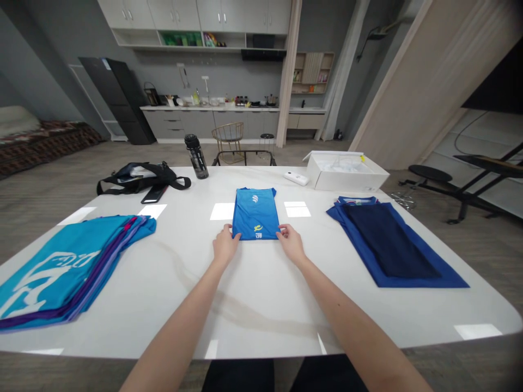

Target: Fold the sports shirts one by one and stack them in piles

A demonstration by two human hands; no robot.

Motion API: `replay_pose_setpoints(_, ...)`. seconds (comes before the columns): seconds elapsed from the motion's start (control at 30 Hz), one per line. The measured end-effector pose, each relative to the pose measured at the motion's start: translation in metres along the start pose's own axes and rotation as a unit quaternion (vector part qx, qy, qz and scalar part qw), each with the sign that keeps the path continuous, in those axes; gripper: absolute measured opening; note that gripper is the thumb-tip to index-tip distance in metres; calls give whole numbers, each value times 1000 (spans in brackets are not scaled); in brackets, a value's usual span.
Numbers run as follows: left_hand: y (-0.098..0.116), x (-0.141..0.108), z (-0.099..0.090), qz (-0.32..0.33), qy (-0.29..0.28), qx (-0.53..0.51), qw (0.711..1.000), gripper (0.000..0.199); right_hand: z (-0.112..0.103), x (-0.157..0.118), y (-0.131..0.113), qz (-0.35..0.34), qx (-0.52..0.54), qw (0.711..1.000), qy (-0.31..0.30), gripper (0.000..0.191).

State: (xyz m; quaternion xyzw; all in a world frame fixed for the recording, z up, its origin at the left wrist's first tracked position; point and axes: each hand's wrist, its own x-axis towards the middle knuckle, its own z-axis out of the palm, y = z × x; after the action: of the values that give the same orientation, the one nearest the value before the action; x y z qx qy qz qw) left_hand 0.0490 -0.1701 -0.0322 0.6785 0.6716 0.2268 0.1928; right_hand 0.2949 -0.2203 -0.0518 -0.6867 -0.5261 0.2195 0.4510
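A blue folded T-shirt (256, 212) with a white emblem and a small yellow and white print lies flat at the middle of the white table. At its near left corner, my left hand (226, 245) pinches the cloth between thumb and fingers. My right hand (291, 242) grips the near right corner in the same way. To the left lies a stack of folded shirts (53, 267) in turquoise, purple and blue. Dark navy folded cloth (388, 239) rests on a blue folded shirt (445, 275) at the right.
On the white table (261, 305), a black bag (143, 177) and a phone (154, 194) lie at the back left beside a black bottle (196, 157). An open white box (347, 177) and a small white device (296, 178) stand back right. Behind is a chair (229, 136).
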Motion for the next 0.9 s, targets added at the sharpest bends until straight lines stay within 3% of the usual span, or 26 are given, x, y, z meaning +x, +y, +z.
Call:
replay_pose_setpoints(0.2,2,-2,-2,34,41,-37,998,23,0,-4,3,-17,3,1000,3,26)
replay_pose_setpoints(0.37,-6,-1,-3,12,40,-87,995,22,-1,-5,0,-10,-13,1000,18,25)
replay_pose_setpoints(0.67,-10,-17,-2,75,7,42,996,28,-1,-8,-5,-38,-89,995,5,19)
replay_pose_setpoints(0.9,-7,-1,-2,3,-11,-56,998,23,1,-6,-4,-36,-132,991,-8,23)
